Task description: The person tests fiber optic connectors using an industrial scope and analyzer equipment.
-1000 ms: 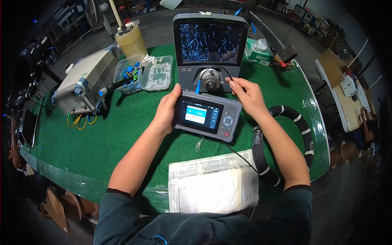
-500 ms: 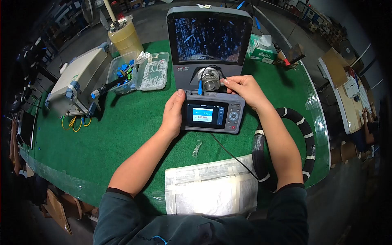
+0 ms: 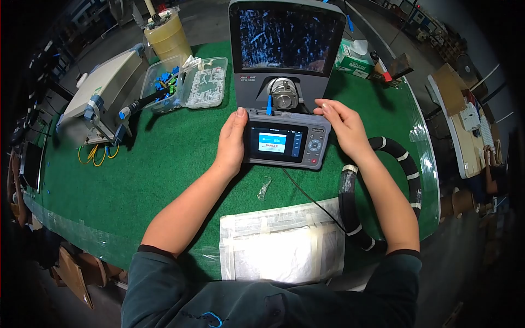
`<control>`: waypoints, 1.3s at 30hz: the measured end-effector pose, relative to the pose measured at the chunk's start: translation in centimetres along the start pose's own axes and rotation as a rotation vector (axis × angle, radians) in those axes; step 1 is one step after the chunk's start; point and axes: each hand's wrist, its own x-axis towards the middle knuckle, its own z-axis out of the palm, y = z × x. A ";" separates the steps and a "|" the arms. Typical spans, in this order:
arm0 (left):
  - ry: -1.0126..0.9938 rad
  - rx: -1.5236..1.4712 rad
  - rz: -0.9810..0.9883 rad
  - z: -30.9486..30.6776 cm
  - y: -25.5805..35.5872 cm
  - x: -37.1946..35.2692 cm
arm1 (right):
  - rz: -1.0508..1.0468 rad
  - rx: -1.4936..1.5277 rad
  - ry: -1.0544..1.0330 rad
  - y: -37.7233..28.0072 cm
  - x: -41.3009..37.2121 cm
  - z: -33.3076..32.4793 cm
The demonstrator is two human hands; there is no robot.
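My left hand (image 3: 232,139) grips the left side of a grey handheld fibre tester (image 3: 320,134), its thumb at the top corner. The tester's lit screen (image 3: 272,143) reads 650 and DANGER. A blue fibre connector (image 3: 269,105) stands upright in its top edge. At the tester's upper right corner is my right hand (image 3: 344,123), thumb and fingers drawn close together; what they hold, if anything, is hidden. Just behind stands a fibre inspection microscope with a monitor (image 3: 284,41), which shows a speckled blue picture. Its round metal adapter (image 3: 285,98) faces me.
A black sleeved cable coil (image 3: 413,175) lies right, by my forearm. A white taped pad (image 3: 281,246) is in front. Clear plastic boxes (image 3: 205,90) with small parts, a beige instrument (image 3: 106,82), a yellowish jar (image 3: 168,41) and a tissue box (image 3: 354,57) stand around.
My right hand has drawn back to the right from the microscope adapter. The thin black cable that arched over the adapter no longer shows there. My left hand keeps hold of the tester.
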 end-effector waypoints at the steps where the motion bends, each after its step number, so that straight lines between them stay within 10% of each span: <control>1: 0.013 0.004 0.011 0.1 -0.1 0.0 | -0.041 0.020 0.019 0.6 -0.8 0.1; 14: 0.006 0.191 0.299 1.2 0.8 -1.8 | -0.276 -0.339 0.128 -0.2 -5.3 3.1; 39: -0.066 0.261 0.250 0.3 0.5 -1.1 | -0.232 -0.350 0.016 -0.1 -4.7 3.0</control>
